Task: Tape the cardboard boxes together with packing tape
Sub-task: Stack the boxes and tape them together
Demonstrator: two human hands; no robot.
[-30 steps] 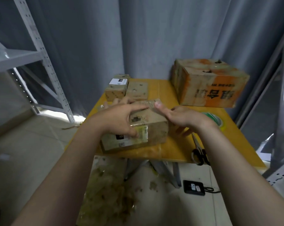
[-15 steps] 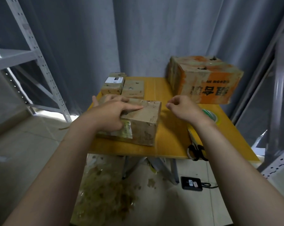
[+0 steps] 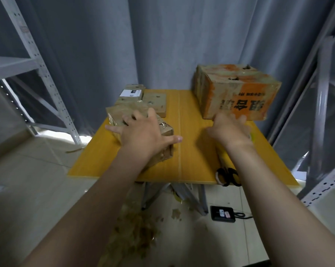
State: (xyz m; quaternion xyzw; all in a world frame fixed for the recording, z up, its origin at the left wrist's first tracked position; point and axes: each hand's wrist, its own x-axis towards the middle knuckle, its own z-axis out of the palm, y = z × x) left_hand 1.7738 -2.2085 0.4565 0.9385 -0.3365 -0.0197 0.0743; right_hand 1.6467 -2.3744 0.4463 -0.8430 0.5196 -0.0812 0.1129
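A worn brown cardboard box (image 3: 165,151) lies on the left half of the yellow table (image 3: 193,151). My left hand (image 3: 141,132) rests flat on top of it with fingers spread. My right hand (image 3: 229,130) is blurred, held out with fingers extended in front of the large orange-printed box (image 3: 239,93) at the back right. It covers most of the green-rimmed tape roll (image 3: 252,136), and whether it touches the roll cannot be told. Two small boxes (image 3: 155,104) (image 3: 131,93) sit at the back left, close behind the brown box.
Black-handled scissors (image 3: 228,177) lie at the table's front right edge, with a yellow strip (image 3: 224,157) beside my right wrist. Metal shelving stands at the left (image 3: 47,74) and at the right (image 3: 320,112). A black device (image 3: 222,213) and tape scraps (image 3: 135,234) lie on the floor.
My right hand has let go of the brown box and moved right, toward the tape roll and the large box. My left hand has shifted the brown box back and to the left.
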